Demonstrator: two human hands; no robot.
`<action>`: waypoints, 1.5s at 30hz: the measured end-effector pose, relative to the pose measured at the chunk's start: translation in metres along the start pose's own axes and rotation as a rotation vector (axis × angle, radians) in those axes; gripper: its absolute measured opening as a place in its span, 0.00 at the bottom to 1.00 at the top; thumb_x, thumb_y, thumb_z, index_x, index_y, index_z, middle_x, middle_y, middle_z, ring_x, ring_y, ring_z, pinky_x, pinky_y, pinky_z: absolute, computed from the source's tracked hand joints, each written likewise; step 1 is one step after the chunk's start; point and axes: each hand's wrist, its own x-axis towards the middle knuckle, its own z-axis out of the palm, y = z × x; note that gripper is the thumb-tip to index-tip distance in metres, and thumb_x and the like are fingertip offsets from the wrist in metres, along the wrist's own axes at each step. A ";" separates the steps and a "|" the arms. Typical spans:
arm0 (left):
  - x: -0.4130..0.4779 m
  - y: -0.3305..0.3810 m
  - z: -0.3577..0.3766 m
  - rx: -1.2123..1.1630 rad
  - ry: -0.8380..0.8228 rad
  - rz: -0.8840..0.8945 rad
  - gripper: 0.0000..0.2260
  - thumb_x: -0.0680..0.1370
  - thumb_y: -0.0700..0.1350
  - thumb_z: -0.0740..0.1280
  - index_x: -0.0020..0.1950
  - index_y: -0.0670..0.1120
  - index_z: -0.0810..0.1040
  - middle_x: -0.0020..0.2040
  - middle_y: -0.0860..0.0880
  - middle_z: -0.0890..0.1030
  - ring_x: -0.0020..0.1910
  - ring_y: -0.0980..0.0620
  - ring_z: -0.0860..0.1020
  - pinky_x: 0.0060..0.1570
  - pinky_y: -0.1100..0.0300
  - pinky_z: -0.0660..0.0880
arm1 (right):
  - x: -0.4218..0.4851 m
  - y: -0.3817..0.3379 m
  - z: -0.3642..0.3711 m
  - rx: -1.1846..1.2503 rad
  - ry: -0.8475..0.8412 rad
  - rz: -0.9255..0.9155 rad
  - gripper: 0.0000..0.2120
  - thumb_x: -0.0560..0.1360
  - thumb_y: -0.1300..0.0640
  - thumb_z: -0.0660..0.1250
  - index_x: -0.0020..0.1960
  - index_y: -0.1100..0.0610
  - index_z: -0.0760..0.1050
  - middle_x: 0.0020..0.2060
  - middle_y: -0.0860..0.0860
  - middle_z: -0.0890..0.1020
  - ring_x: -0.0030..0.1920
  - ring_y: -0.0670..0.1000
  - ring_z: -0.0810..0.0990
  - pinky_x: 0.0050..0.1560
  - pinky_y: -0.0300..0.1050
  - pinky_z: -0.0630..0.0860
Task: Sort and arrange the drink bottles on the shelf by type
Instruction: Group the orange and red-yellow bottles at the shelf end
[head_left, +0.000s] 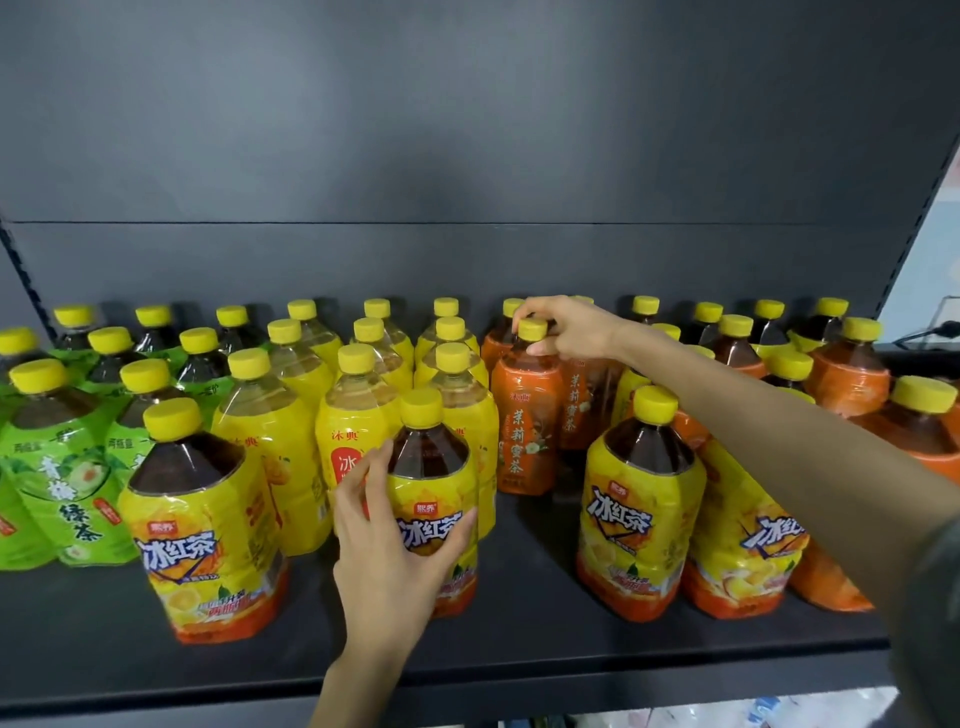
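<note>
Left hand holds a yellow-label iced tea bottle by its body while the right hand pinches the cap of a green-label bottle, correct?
No. The head view shows the right hand pinching the cap of an orange-label jasmine tea bottle, not a green-label one. The left hand does hold the yellow-label iced tea bottle by its body.

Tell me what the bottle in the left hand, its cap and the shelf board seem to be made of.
Bottle: clear plastic, dark tea shows through; glossy printed film sleeve, it wrinkles and glints.
Cap: opaque yellow plastic, matte.
Shelf board: probably painted metal, dark, smooth, faint sheen.
</note>
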 end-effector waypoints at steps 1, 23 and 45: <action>0.000 0.000 0.000 -0.001 -0.001 -0.002 0.41 0.64 0.69 0.66 0.72 0.57 0.55 0.64 0.52 0.61 0.64 0.43 0.71 0.40 0.47 0.79 | 0.003 0.000 0.001 0.010 -0.003 -0.002 0.15 0.74 0.63 0.70 0.59 0.55 0.74 0.59 0.53 0.77 0.54 0.52 0.77 0.49 0.45 0.72; -0.004 0.009 0.002 -0.021 -0.028 -0.015 0.41 0.64 0.66 0.67 0.73 0.54 0.57 0.66 0.48 0.62 0.65 0.44 0.68 0.45 0.45 0.77 | -0.101 -0.022 -0.029 0.197 0.121 0.091 0.17 0.80 0.47 0.59 0.61 0.56 0.75 0.55 0.48 0.79 0.56 0.44 0.76 0.51 0.35 0.73; -0.007 0.006 -0.013 0.157 0.138 0.066 0.39 0.71 0.50 0.74 0.74 0.39 0.57 0.71 0.33 0.58 0.70 0.35 0.60 0.55 0.38 0.73 | -0.159 -0.028 0.017 0.300 0.209 0.008 0.11 0.77 0.56 0.65 0.59 0.51 0.71 0.50 0.47 0.77 0.53 0.47 0.76 0.54 0.43 0.74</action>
